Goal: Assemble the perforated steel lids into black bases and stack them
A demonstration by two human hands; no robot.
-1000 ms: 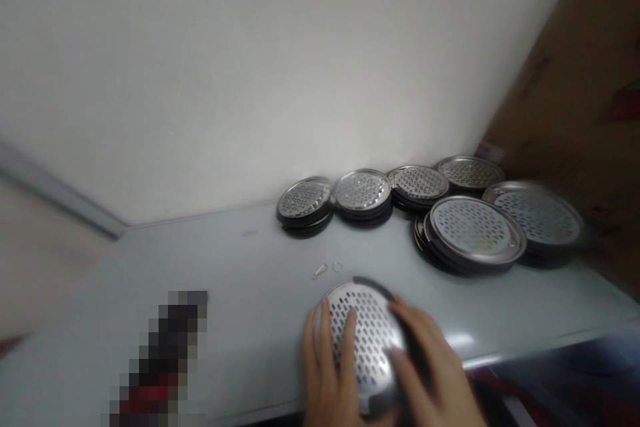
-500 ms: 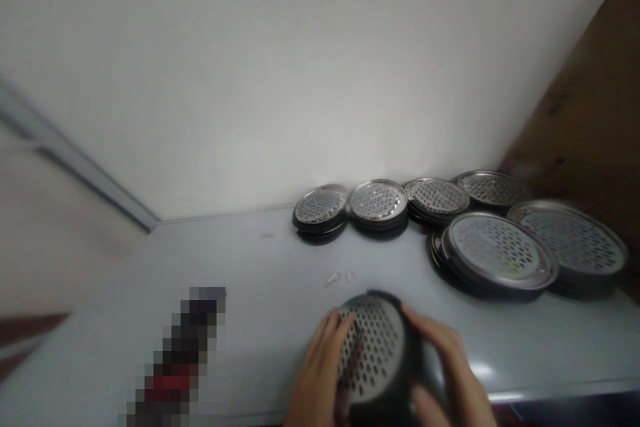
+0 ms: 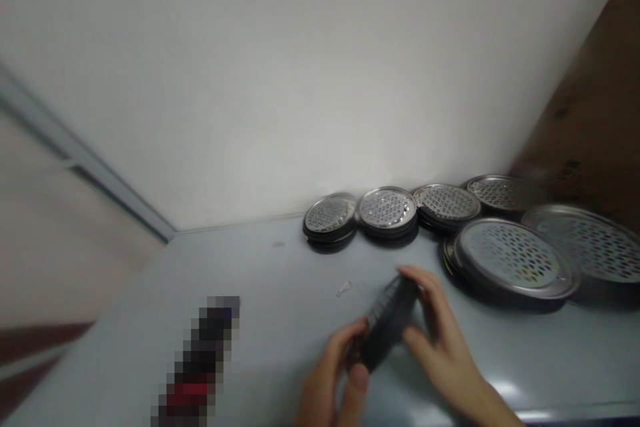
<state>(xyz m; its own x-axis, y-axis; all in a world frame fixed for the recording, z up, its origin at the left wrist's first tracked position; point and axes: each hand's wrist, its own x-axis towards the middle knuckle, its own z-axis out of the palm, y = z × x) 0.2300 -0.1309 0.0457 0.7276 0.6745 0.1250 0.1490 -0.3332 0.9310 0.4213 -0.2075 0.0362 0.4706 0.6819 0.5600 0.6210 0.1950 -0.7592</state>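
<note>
Between my hands is a dark, round grater (image 3: 393,320) with a perforated metal face, tilted nearly edge-on above the table and blurred by motion. My left hand (image 3: 334,373) grips its lower left edge with thumb and fingers. My right hand (image 3: 443,340) holds the opposite edge, fingers over the top and thumb low on the dark side. Just beyond it a small metal clip (image 3: 344,289) lies on the table. The grater's far face is mostly turned out of sight.
Along the wall stand several stacks of round metal graters, among them a left stack (image 3: 330,217) and a second stack (image 3: 387,210). Larger graters (image 3: 515,257) lie at the right, near a brown board (image 3: 595,100). A pixelated dark and red object (image 3: 197,360) is on the table's left.
The grater has turned in my hands from showing its perforated face to nearly edge-on. Both hands have shifted their hold, and the view has moved slightly.
</note>
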